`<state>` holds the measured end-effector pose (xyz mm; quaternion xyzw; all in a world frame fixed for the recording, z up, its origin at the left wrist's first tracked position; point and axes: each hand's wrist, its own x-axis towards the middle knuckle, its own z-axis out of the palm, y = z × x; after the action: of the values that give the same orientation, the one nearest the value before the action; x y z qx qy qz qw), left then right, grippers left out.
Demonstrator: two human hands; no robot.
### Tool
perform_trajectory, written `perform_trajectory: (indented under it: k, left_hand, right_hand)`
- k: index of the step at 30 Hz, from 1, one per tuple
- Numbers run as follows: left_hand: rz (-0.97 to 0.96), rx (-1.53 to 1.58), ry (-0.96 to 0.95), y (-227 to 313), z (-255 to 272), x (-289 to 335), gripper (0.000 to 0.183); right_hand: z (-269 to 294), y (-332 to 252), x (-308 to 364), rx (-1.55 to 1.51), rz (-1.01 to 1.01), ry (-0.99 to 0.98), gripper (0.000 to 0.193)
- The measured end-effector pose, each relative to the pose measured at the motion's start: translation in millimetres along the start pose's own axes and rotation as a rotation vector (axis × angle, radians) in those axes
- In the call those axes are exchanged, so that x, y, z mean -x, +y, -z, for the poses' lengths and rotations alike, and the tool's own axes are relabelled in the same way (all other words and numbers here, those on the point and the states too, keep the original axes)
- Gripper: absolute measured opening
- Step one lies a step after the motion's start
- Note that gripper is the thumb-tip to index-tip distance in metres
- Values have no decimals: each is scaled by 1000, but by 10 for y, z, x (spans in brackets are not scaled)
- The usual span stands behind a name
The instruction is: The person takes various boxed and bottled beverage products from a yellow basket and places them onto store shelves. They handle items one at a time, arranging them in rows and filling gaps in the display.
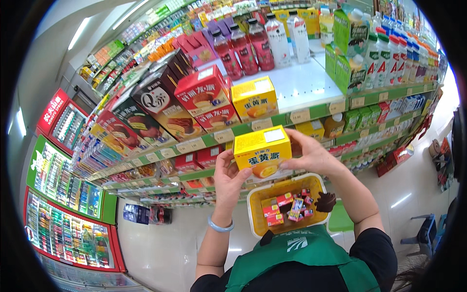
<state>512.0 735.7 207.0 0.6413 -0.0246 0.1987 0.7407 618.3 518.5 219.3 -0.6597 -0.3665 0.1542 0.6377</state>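
Observation:
Between my two hands I hold a yellow snack-cake box [263,152] in front of the shelf edge. My left hand [228,171] is closed on its left side, with a pale bangle on that wrist. My right hand [310,153] grips the right side and corner. A matching yellow box [254,99] stands on the top shelf just beyond, beside stacked red cake boxes [205,90]. Below my hands is a yellow basket [252,210] holding several small red and pink packets [286,199].
The top shelf [306,87] carries pink-red bottles [242,51], white bottles [297,36] and green cartons [346,73]. Dark snack boxes [160,100] stand to the left. Drinks coolers [70,228] line the far left. At right are a blue stool [423,233] and a red carton [395,160] on the floor.

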Motion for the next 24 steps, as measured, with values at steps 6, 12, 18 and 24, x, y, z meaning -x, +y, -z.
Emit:
perform_trajectory:
  k: [6,12,18,24]
  left_hand:
    - [-516,-724,-53,269,-379,-381,62]
    - [-645,-1262,-84,37,-478,-673,70]
    - [-627,-1309,-73,19,-484,-783,76]
    - [-618,-1301,-73,-23,-413,-834,79]
  right_hand:
    - [522,-652,-549,-129,194,234,64]
    - [757,-501,-1260,127,248,156,62]
    - [705,-365,-1458,144,169,97,72]
    - [646,-369,-1484,116,175,88,72]
